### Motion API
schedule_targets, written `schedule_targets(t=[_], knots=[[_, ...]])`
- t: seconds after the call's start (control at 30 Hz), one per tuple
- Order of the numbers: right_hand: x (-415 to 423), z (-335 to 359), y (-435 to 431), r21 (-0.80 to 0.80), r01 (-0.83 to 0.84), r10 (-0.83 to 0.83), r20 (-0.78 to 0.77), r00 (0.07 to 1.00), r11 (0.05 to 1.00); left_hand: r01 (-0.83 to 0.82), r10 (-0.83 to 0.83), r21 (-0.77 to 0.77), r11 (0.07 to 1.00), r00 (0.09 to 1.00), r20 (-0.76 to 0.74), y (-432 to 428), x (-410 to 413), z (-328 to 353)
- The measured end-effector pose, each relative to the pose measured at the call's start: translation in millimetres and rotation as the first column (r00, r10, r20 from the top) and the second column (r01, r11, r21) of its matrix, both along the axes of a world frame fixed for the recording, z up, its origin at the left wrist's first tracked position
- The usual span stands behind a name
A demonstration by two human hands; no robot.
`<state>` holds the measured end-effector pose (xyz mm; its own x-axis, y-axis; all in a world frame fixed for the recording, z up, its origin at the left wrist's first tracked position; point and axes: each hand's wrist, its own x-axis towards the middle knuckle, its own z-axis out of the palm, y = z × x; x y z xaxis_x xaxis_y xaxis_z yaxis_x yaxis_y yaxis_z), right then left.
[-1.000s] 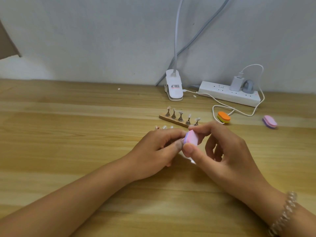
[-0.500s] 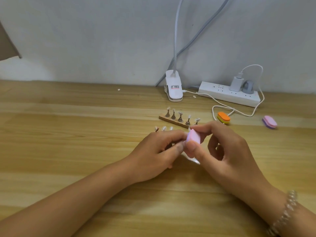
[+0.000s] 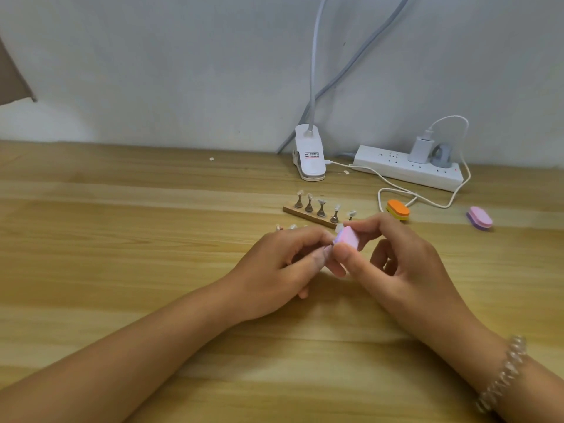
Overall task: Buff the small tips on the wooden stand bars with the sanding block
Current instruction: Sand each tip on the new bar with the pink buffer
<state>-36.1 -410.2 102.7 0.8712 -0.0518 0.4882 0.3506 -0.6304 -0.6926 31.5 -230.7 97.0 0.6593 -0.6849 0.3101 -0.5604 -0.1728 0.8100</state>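
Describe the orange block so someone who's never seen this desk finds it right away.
Find the white power strip by the wall. In front of it, beside the looped cable, lies the orange block. The far block to its right and the held block in the right hand are pink; it alone is orange over yellow.

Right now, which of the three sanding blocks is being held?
The pink block pinched in the right hand. The orange block and the pink-and-purple block lie untouched on the table, farther right.
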Motion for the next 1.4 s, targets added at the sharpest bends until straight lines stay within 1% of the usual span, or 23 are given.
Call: schedule_targets(t=[0.07,0.17,0.23,0.3,0.33,0.4,0.47,0.53,0.6,0.63,0.67,0.73,0.77,0.83,0.9,0.93,1.0,1.07,1.13,1.2,1.27,1.37,1.4], knots=[[-0.5,0.4,-0.4,-0.035,0.03,-0.029,0.021,0.999,0.999,0.013,-0.013,-0.004,1.0,1.0,0.011,-0.1,-0.8,0.7],[-5.0,0.8,5.8,-0.107,-0.021,0.029,0.08,0.996,0.994,0.0,0.0,0.033,0.999,1.0,0.024,-0.6,1.0,-1.5],[-4.3,0.9,5.1,-0.059,-0.033,0.036,0.064,0.997,0.998,0.004,-0.005,0.028,1.0,1.0,0.023,-1.1,0.6,-1.1],[-1.7,2.1,1.4,0.004,0.023,-0.023,0.034,0.999,1.0,0.018,-0.019,0.004,1.0,1.0,0.024,-1.2,-1.4,1.2],[-1.7,2.4,0.4,-0.001,0.044,-0.044,0.038,0.998,0.999,0.021,-0.021,0.003,1.0,0.999,0.024,-1.3,-2.1,1.7],[-4.8,1.8,3.9,-0.078,0.02,-0.015,0.066,0.998,0.997,0.009,-0.009,0.014,1.0,1.0,0.016,-1.2,-2.4,1.1],[-7.2,0.0,7.8,-0.14,-0.053,0.064,0.07,0.996,0.989,0.002,-0.002,0.016,1.0,1.0,-0.008,-0.9,-0.8,-0.5],[-5.2,0.0,6.5,-0.097,-0.053,0.058,0.049,0.997,0.994,-0.007,0.007,0.012,1.0,1.0,-0.008,-1.0,0.4,-1.0],[-2.1,1.2,2.1,-0.017,0.015,-0.014,0.028,1.0,1.0,-0.013,0.013,0.008,1.0,1.0,0.01,-1.4,0.2,-0.5],[-1.6,1.4,0.7,-0.018,0.04,-0.04,0.029,0.999,0.999,-0.014,0.014,0.009,1.0,1.0,0.013,-1.3,0.2,-0.3],[-2.4,1.0,1.1,-0.05,0.044,-0.042,0.042,0.998,0.998,-0.017,0.017,0.012,1.0,1.0,0.013,-1.2,0.1,-0.3],[-6.1,0.0,5.9,-0.138,-0.006,0.015,0.063,0.998,0.99,-0.02,0.02,0.021,1.0,1.0,-0.004,-1.5,0.2,-0.5],[-7.1,-0.8,7.3,-0.158,-0.04,0.05,0.06,0.997,0.987,-0.02,0.02,0.023,1.0,1.0,-0.019,-1.8,0.7,-0.6],[-5.4,-0.6,6.2,-0.113,-0.047,0.052,0.042,0.998,0.992,-0.025,0.025,0.027,0.999,0.999,-0.021,-1.6,1.0,-0.2],[-2.1,0.5,1.9,-0.02,0.014,-0.013,0.023,1.0,1.0,-0.022,0.022,0.021,1.0,1.0,-0.008,-1.2,-0.3,1.0],[-1.4,0.8,0.0,-0.01,0.04,-0.04,0.027,0.999,0.999,-0.017,0.017,0.016,1.0,1.0,-0.012,-0.8,-0.7,1.5],[-3.4,0.5,2.8,-0.078,0.04,-0.036,0.058,0.998,0.996,-0.026,0.026,0.024,0.999,1.0,-0.013,-0.8,-0.6,0.9],[-7.0,-0.4,8.2,-0.148,-0.015,0.028,0.08,0.996,0.989,-0.032,0.033,0.031,0.999,0.999,-0.037,-1.1,0.4,-0.1],[-6.3,-0.2,7.8,-0.135,-0.026,0.037,0.079,0.996,0.991,-0.03,0.031,0.025,0.999,0.999,-0.04,-1.0,1.5,-0.3],[-2.5,1.2,3.3,-0.054,0.036,-0.033,0.056,0.998,0.998,-0.024,0.024,0.014,1.0,1.0,-0.005,-0.8,0.9,0.1],[-1.3,2.1,1.2,-0.047,0.071,-0.069,0.056,0.996,0.996,-0.013,0.013,0.009,1.0,1.0,0.002,-0.7,0.4,-0.1],[-5.2,0.7,6.4,-0.12,-0.007,0.016,0.079,0.997,0.993,-0.028,0.027,0.028,0.999,1.0,0.008,-0.8,1.9,-2.4],[-5.3,0.3,6.5,-0.104,-0.034,0.042,0.073,0.996,0.994,-0.028,0.028,0.027,0.999,1.0,0.007,-0.6,2.1,-2.5]])
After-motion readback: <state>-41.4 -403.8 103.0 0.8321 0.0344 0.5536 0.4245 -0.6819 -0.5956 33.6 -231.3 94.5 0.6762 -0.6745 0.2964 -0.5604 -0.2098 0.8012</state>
